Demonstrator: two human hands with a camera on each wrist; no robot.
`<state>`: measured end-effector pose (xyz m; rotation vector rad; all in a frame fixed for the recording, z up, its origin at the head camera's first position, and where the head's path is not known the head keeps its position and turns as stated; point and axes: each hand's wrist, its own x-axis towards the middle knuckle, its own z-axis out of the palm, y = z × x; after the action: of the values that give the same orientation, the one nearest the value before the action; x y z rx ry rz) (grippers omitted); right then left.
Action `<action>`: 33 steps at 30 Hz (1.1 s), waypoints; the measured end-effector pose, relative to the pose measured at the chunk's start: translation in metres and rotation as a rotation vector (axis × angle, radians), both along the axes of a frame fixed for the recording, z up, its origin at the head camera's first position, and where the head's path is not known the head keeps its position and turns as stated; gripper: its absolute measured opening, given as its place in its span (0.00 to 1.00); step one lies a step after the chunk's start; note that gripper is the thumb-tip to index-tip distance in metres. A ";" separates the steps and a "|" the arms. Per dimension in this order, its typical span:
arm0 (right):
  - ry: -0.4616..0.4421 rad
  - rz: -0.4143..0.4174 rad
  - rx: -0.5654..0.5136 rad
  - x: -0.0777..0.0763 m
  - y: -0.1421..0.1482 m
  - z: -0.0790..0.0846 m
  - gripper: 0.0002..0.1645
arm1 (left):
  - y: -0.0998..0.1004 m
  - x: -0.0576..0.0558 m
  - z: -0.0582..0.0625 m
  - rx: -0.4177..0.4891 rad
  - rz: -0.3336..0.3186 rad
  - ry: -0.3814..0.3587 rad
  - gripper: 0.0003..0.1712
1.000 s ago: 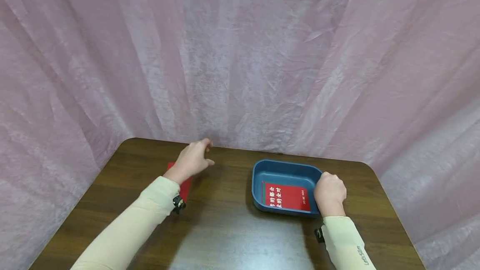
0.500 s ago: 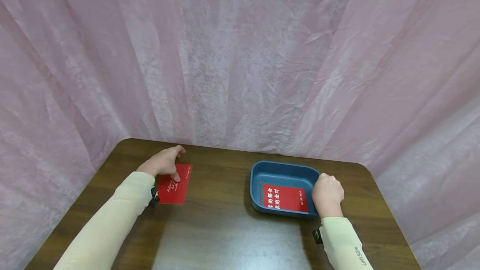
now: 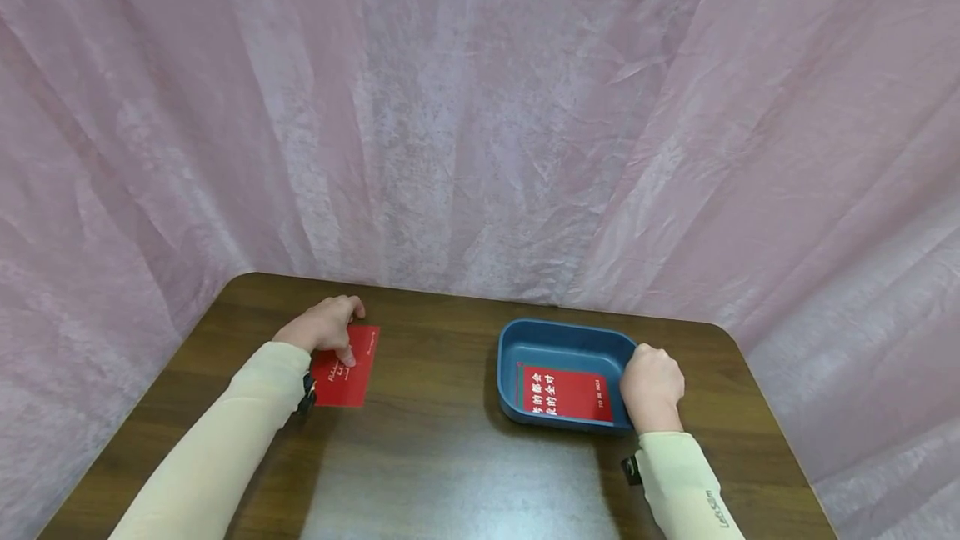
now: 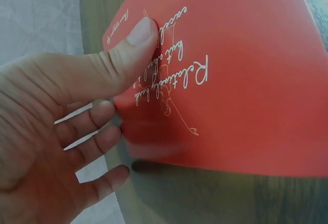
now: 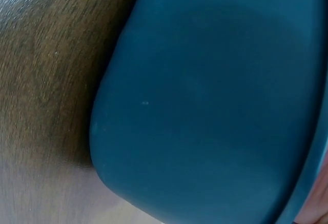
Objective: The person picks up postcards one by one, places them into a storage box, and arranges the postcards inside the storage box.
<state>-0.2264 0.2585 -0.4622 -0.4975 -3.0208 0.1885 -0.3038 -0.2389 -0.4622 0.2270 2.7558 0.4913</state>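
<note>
My left hand (image 3: 318, 329) is over a red card (image 3: 348, 382) lying at the table's left side. In the left wrist view, the thumb presses the printed face of the red card (image 4: 246, 106), which bears white handwriting-style English lettering. The other fingertips (image 4: 105, 112) meet the card's edge, which bows slightly; the index finger is mostly hidden. My right hand (image 3: 652, 386) grips the right rim of a blue rectangular tray (image 3: 573, 330). Inside the tray lies another red card (image 3: 573, 394) with white Chinese characters. The right wrist view is filled by the blue tray's outer wall (image 5: 205, 106).
A brown wooden table (image 3: 420, 407) with rounded far corners carries everything. Pink velvety curtains (image 3: 480, 123) hang along its far edge and sides. Bare wood lies between the left card and the tray.
My left hand has moved left and back onto the red card, its thumb now on the printed face. My right hand stays on the tray's rim. The view has shifted slightly.
</note>
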 end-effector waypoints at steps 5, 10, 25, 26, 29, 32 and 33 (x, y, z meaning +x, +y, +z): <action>0.008 0.003 0.003 0.000 0.000 0.002 0.13 | -0.002 -0.001 0.000 -0.008 0.034 -0.041 0.46; 0.010 0.009 0.001 0.001 -0.001 0.002 0.13 | -0.009 -0.002 -0.006 -0.033 0.025 -0.035 0.46; 0.045 0.020 0.005 0.001 0.001 0.001 0.13 | -0.010 0.012 -0.010 0.185 0.110 -0.091 0.41; 0.042 0.019 0.004 0.001 0.001 0.001 0.13 | -0.011 0.012 -0.010 0.184 0.115 -0.086 0.41; 0.035 0.020 0.003 0.002 0.000 0.002 0.13 | -0.013 0.015 -0.011 0.156 0.100 -0.056 0.42; 0.031 0.022 0.004 0.003 0.000 0.001 0.12 | -0.014 0.017 -0.012 0.109 0.075 -0.029 0.42; 0.032 0.024 0.005 0.003 0.000 0.002 0.12 | -0.014 0.018 -0.011 0.102 0.067 -0.023 0.41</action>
<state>-0.2232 0.2584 -0.4604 -0.4543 -2.9966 0.1878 -0.2861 -0.2532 -0.4736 0.1521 2.7259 0.6487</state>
